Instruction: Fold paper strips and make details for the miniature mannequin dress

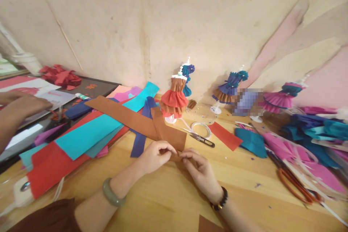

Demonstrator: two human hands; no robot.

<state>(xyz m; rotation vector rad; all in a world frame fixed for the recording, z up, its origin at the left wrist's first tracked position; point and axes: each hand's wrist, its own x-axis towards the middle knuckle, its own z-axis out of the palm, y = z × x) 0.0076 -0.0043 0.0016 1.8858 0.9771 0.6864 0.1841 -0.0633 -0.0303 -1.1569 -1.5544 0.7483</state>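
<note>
Wooden table (152,203); left hand (155,157), right hand (201,171) curled inward, pinching brown fabric (175,158).

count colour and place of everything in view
wall: one, cream and pink, behind
table: one, yellowish wood, foreground
dressed mannequins: four, multicoloured, along wall
ring: one, whitish, centre
snips: one, black, beside ring
scissors: one, orange handles, right
fabric pieces: many, multicoloured, left and right
crumpled heap: one, red, far left
unclear object: one, white, lower left
brown strips: several, brown, centre
co-worker's hand: one, bare, left edge
left hand: one, green bangle, centre
right hand: one, black beads, centre
</note>
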